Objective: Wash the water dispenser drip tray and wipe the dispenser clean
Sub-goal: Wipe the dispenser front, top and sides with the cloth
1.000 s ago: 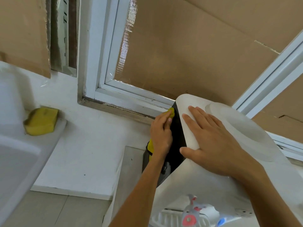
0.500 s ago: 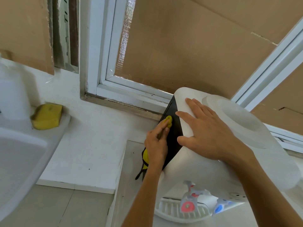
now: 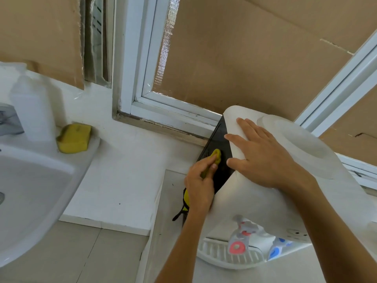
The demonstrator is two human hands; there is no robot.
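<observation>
Head view, looking down. Nearest the viewer, the white slotted drip tray [image 3: 228, 257] sits in place at the foot of the water dispenser [image 3: 255, 205], directly below the red tap [image 3: 237, 241] and the blue tap [image 3: 276, 250]. Above these, the white dispenser body rises to a flat top with a round recess [image 3: 302, 144], and its left side is a black panel [image 3: 220, 160]. The left hand [image 3: 199, 182] has its fingers curled around a yellow cloth [image 3: 216, 156], pressing the bunched cloth against the black panel about midway up; a further part of the cloth hangs out below the wrist, with a dark strap dangling under it. The right hand [image 3: 263, 158] lies flat on the dispenser's top left edge with fingers straight and spread, holding nothing, its thumb just beside the cloth at the border of the black panel. The dispenser stands on a pale counter [image 3: 163, 231] whose left edge meets a white wall section. To the left, a white sink [image 3: 30, 190] carries a yellow sponge [image 3: 74, 138] on its back right corner, with a white bottle [image 3: 32, 111] just beside the sponge and part of a metal faucet [image 3: 9, 121] at the left edge of view. Farthest back, a white window frame [image 3: 138, 68] encloses panes covered with brown cardboard [image 3: 244, 58].
</observation>
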